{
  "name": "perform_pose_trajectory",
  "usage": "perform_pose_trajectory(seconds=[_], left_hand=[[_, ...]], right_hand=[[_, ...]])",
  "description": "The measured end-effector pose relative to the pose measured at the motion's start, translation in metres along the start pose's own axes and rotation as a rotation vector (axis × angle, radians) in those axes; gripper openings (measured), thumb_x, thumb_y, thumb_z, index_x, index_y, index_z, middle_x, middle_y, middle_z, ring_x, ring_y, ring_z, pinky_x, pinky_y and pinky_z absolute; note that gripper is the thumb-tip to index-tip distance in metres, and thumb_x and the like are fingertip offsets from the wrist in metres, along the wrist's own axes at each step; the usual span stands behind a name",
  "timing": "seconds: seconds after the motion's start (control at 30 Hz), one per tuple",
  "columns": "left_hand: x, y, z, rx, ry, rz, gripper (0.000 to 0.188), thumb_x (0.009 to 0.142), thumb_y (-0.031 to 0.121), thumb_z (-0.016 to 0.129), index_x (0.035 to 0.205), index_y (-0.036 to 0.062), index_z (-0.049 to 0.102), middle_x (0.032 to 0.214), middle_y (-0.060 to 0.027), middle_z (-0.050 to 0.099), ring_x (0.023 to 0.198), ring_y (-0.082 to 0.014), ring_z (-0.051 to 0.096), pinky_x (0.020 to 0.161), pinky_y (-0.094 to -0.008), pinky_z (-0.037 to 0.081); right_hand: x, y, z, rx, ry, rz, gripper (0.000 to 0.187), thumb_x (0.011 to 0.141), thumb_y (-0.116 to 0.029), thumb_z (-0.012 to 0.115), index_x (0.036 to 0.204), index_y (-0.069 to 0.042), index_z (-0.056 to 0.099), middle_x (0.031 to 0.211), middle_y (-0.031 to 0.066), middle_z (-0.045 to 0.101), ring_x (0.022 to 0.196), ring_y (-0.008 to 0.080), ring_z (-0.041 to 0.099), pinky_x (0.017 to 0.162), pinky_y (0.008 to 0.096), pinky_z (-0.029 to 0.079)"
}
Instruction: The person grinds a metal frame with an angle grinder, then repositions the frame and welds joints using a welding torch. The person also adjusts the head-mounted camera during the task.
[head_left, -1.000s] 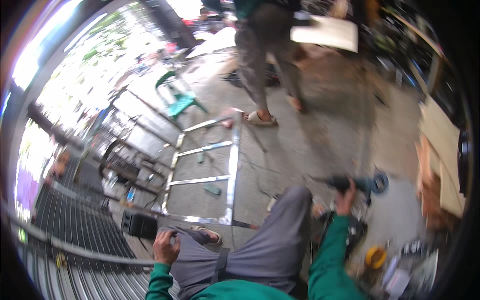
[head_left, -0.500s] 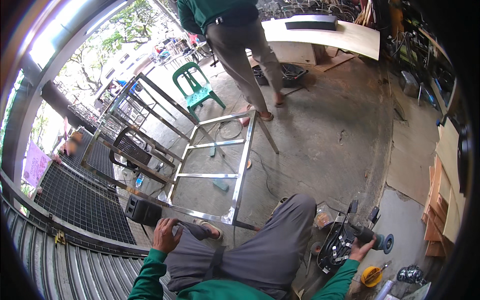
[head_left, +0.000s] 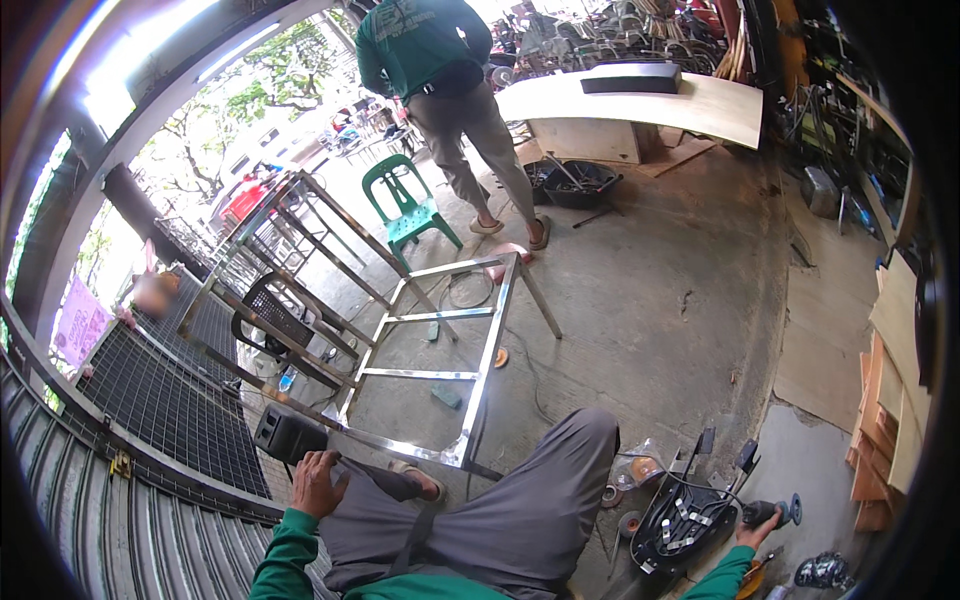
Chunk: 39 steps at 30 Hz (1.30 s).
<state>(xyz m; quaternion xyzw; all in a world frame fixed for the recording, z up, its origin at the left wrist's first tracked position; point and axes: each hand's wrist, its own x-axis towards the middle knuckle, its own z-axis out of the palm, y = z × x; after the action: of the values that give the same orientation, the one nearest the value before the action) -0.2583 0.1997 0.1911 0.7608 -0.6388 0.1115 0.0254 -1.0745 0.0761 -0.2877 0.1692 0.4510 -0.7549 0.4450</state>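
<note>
At the right, my right hand (head_left: 760, 526) is wrapped round an angle grinder (head_left: 790, 509) with a round disc, held low over the floor. Beside it is a black tray (head_left: 684, 525) with several pale pieces in it; a thin cord runs across the tray towards the grinder. My left hand (head_left: 320, 484) rests on my left knee, fingers apart and slightly bent, holding nothing. In front of my knees stands a shiny metal frame (head_left: 420, 375) of welded square tubes with crossbars, touched by neither hand.
Beyond the frame are a green plastic chair (head_left: 408, 212) and a standing person (head_left: 445, 90). A black speaker-like box (head_left: 287, 432) sits by my left knee. Wooden boards (head_left: 872, 425) lean at the right. Cables cross the concrete floor (head_left: 640, 330).
My right hand has moved right and slightly down with the grinder, away from the tray. The person's feet have shifted. My view has tilted up a little; my left hand stays on my knee.
</note>
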Motion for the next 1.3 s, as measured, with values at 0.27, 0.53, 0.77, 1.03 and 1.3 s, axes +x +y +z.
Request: perform_pose_trajectory(seconds=[0.27,0.53,0.77,1.03,1.3], left_hand=[[-0.015,-0.006,-0.017,0.061,-0.022,-0.082,0.042,0.082,0.021,0.080,0.117,0.0044,0.065,0.104,-0.0127,0.069,0.105,-0.0326,0.062,0.093,-0.0442,0.049],[-0.034,-0.010,-0.029,0.111,-0.058,-0.118,0.042,0.082,0.022,0.079,0.117,0.0028,0.064,0.103,-0.0127,0.069,0.104,-0.0336,0.063,0.094,-0.0454,0.050],[-0.059,-0.030,-0.029,0.153,-0.039,-0.116,0.043,0.080,0.024,0.080,0.116,0.0048,0.066,0.101,-0.0121,0.069,0.103,-0.0330,0.064,0.092,-0.0449,0.050],[-0.083,-0.039,-0.033,0.156,-0.065,-0.255,0.041,0.079,0.025,0.081,0.113,0.0061,0.067,0.100,-0.0123,0.069,0.102,-0.0329,0.063,0.092,-0.0446,0.049],[-0.114,-0.047,-0.029,0.146,-0.085,-0.353,0.041,0.079,0.024,0.082,0.114,0.0082,0.067,0.103,-0.0128,0.069,0.105,-0.0341,0.062,0.094,-0.0452,0.049]], right_hand=[[0.053,-0.001,-0.041,-0.069,0.075,0.029,0.034,0.088,-0.059,0.067,0.091,-0.024,0.066,0.084,-0.0048,0.067,0.071,0.0168,0.064,0.070,0.0361,0.051],[0.084,0.009,-0.098,-0.206,0.013,0.061,0.044,0.089,-0.059,0.067,0.101,-0.016,0.062,0.094,0.0014,0.065,0.083,0.0209,0.063,0.080,0.0409,0.054],[0.051,0.011,-0.082,-0.407,0.155,-0.108,0.062,0.086,-0.056,0.072,0.120,-0.006,0.061,0.112,0.0117,0.069,0.095,0.0346,0.068,0.092,0.0508,0.054],[0.022,0.026,-0.051,-0.869,0.312,-0.280,0.066,0.083,-0.056,0.074,0.122,-0.004,0.060,0.113,0.0142,0.069,0.097,0.0363,0.069,0.092,0.0515,0.054],[0.008,0.035,-0.037,-1.251,0.484,-0.376,0.071,0.081,-0.056,0.076,0.123,-0.002,0.059,0.113,0.0168,0.070,0.098,0.0380,0.069,0.092,0.0522,0.054]])
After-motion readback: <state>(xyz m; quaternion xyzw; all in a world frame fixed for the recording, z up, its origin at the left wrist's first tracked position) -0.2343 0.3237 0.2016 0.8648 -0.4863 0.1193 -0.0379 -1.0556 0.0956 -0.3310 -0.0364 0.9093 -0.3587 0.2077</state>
